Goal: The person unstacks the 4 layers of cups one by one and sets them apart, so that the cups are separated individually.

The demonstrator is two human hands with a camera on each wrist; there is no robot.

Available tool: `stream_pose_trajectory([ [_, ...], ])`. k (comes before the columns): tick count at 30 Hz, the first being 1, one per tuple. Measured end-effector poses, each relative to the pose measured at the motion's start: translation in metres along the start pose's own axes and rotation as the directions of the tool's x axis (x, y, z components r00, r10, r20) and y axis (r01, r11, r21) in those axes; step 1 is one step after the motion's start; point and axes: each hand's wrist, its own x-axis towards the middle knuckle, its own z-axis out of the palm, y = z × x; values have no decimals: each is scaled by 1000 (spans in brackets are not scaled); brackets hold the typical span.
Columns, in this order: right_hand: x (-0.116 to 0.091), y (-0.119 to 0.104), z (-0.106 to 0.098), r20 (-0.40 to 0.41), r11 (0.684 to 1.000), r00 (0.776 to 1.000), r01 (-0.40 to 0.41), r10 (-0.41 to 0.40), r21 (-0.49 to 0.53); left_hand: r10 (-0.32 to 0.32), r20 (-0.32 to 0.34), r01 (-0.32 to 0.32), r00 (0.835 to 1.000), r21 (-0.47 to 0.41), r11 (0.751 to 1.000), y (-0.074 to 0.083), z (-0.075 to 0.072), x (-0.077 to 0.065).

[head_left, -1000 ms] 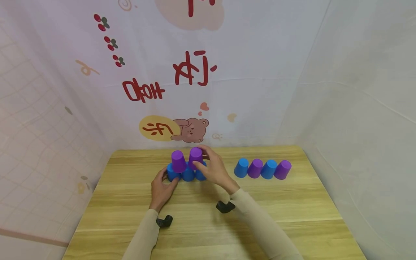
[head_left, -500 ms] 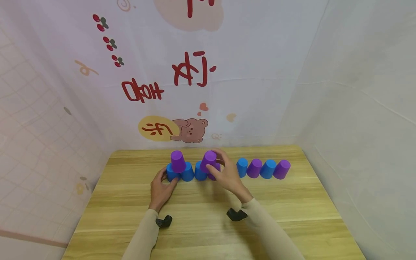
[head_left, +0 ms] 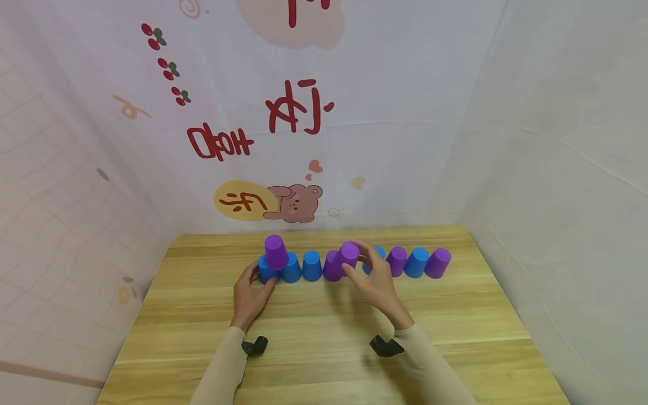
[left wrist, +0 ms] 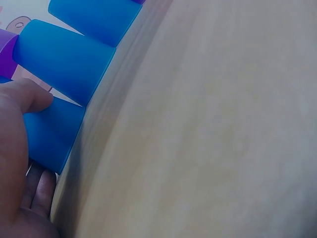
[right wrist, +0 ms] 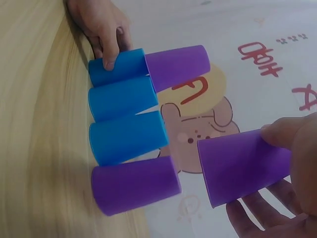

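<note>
Over the table (head_left: 314, 360), our right hand (head_left: 378, 284) pinches a purple cup (head_left: 349, 254), best held level; our left hand (head_left: 250, 298) grips a blue cup (head_left: 267, 271).

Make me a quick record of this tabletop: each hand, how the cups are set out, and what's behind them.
Left hand: grips the leftmost blue cup
Right hand: holds a raised purple cup
Upper level: one stacked purple cup, across the two leftmost blue cups
Left row: three blue cups, then a standing purple cup
Right row: blue, purple, blue, purple
Cup pose: all mouth down
Table: wood-grain
Backdrop: white, printed bear
</note>
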Motion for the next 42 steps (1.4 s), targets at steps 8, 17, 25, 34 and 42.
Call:
stream_pose_trajectory([
  [8, -15, 8, -11, -37, 1000, 999, -19, 19, 1, -3, -3, 3, 1000, 7, 1000, 0, 0, -1],
  [17, -34, 22, -17, -98, 999, 994, -46, 46, 4, 44, -22, -44, 999, 12, 999, 2, 1, 1],
  [25, -48, 30, -24, -153, 994, 983, -103, 98, -26, 30, -11, -30, 999, -2, 1000, 4, 0, 1],
  [34, -62, 43, -34, -178, 977, 965, -206, 194, -51, 44, -16, -44, 999, -5, 999, 2, 2, 1],
  [42, -68, 58, -34, -199, 965, 951, -254, 237, -68, -11, 15, 11, 1000, -4, 1000, 5, -2, 0],
])
